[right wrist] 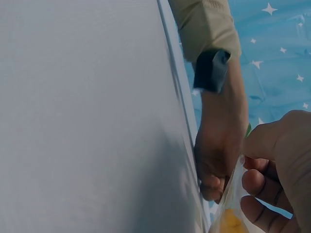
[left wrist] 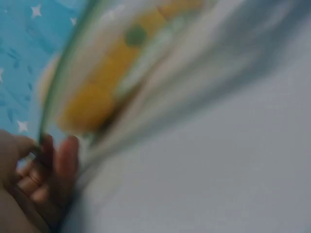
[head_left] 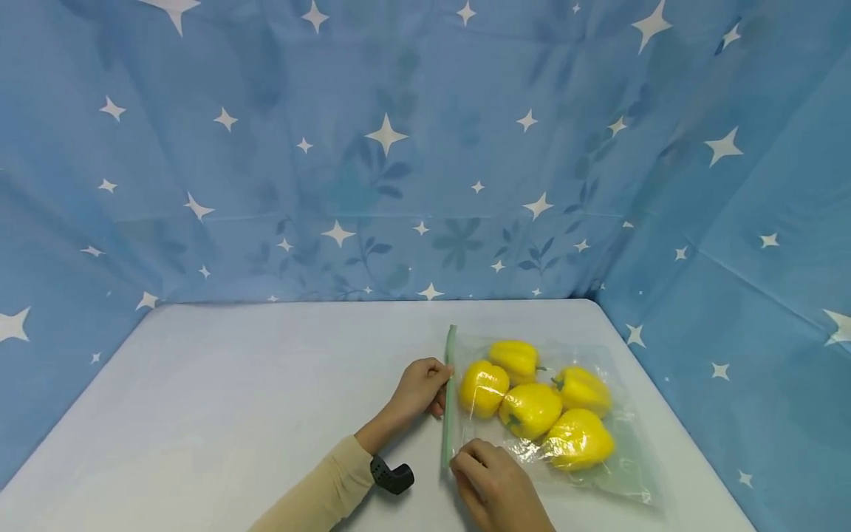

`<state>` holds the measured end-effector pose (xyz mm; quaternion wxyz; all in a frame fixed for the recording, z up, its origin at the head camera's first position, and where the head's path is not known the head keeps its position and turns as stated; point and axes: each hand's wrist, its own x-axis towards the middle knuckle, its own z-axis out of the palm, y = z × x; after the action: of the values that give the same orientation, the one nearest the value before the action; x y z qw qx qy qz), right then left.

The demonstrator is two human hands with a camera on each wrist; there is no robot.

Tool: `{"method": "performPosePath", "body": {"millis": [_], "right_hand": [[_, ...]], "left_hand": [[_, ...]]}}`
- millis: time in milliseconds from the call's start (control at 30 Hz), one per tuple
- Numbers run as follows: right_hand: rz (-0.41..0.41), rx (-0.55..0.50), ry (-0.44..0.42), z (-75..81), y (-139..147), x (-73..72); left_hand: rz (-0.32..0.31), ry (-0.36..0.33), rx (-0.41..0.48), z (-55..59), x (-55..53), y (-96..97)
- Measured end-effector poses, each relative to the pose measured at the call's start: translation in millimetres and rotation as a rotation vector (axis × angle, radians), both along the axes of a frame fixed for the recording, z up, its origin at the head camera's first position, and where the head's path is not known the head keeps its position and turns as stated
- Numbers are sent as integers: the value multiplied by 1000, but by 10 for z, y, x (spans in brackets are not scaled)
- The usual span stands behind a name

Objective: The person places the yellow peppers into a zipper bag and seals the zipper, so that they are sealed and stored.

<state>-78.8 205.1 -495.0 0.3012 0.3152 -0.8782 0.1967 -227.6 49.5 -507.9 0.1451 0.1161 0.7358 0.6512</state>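
A clear zip bag (head_left: 631, 443) with a green strip along its mouth lies on the table, the mouth facing left. Inside it are several yellow bell peppers (head_left: 532, 410), some with green stems showing. My left hand (head_left: 419, 388) pinches the green strip (head_left: 450, 406) near its middle, thumb and fingers on either side of the edge in the left wrist view. At the strip's near end, my right hand (head_left: 495, 484) pinches the bag's corner between thumb and forefinger; the other fingers curl loosely in the right wrist view.
The white table (head_left: 199, 414) extends to the left of the bag. A blue curtain (head_left: 399, 170) with white stars hangs behind and at both sides. A black wrist device (head_left: 392, 475) sits on the left forearm.
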Motion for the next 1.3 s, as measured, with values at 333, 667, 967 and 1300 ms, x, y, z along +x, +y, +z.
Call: {"method": "performPosePath", "body": {"millis": [333, 667, 967, 1300], "right_hand": [[21, -20, -18, 84, 9, -25], [85, 1, -21, 90, -24, 15], [81, 48, -107, 117, -37, 72], [89, 65, -163, 111, -56, 89]], "left_hand": [[47, 146, 12, 4, -327, 160], [129, 171, -16, -40, -493, 121], [199, 182, -85, 19, -641, -45], [221, 91, -95, 37, -615, -255]]}}
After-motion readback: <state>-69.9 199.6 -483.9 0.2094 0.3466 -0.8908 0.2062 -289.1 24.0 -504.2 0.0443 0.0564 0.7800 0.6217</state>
